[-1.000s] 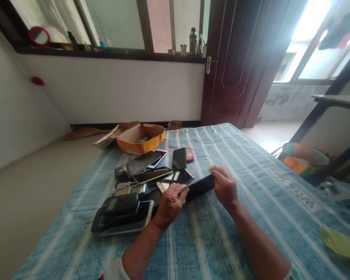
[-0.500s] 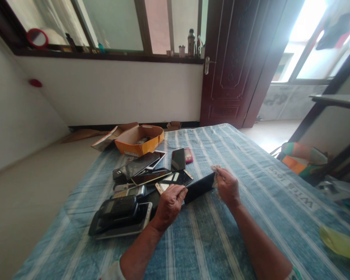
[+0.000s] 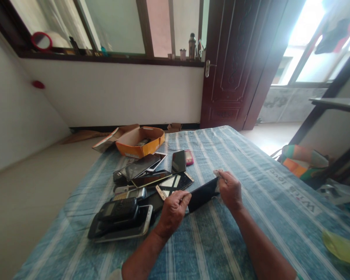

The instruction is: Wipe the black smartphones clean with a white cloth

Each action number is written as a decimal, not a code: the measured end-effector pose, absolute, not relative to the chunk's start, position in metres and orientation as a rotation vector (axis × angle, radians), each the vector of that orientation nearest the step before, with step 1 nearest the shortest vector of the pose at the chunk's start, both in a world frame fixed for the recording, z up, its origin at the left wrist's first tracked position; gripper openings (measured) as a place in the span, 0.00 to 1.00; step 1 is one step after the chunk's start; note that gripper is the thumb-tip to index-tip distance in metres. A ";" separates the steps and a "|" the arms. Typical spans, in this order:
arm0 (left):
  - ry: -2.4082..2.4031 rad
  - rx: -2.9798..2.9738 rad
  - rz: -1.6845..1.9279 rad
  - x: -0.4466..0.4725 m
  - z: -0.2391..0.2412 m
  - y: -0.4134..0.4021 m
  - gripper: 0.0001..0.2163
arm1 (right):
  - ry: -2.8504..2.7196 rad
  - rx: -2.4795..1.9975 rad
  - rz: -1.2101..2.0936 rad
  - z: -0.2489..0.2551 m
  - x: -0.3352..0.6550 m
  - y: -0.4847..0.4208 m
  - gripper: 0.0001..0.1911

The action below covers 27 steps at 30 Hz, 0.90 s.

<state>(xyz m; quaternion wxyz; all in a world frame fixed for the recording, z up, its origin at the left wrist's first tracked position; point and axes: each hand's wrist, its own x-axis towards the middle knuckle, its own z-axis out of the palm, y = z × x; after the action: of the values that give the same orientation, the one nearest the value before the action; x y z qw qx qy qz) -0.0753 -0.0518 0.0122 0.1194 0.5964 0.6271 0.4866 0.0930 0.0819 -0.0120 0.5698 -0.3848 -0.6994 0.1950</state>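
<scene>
My left hand (image 3: 173,212) grips the near end of a black phone (image 3: 203,194) held just above the blue striped cloth (image 3: 210,241). At the phone's far end, my right hand (image 3: 230,189) is closed on a small pale wad (image 3: 217,172) pressed against the phone's edge. A heap of several phones (image 3: 140,182) lies to the left of my hands, with a stack of dark handsets (image 3: 119,217) nearest me.
An open orange cardboard box (image 3: 141,140) stands at the cloth's far left corner, with a pink phone (image 3: 189,157) nearby. A dark door (image 3: 239,62) is behind. A yellow-green item (image 3: 342,249) lies at the right edge.
The black phone has tilted up slightly and my right hand has slid along its far end with the wad. The left hand keeps its grip.
</scene>
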 end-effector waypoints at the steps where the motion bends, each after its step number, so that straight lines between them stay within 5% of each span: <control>1: 1.822 1.681 1.420 -0.075 0.011 -0.052 0.12 | -1.660 -0.911 0.449 -0.012 0.094 0.082 0.14; 13: 1.896 1.497 1.239 -0.075 0.012 -0.051 0.17 | -1.873 -1.000 0.294 -0.017 0.086 0.073 0.18; 27: 2.338 1.598 0.514 -0.070 0.020 -0.045 0.16 | -2.151 -1.296 0.279 -0.012 0.087 0.068 0.20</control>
<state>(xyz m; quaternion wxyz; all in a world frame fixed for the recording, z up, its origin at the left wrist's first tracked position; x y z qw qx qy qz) -0.0703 -0.0446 0.0197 0.1313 0.5505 0.8052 0.1771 0.0870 0.0676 -0.0124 0.3027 -0.4887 -0.8114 0.1052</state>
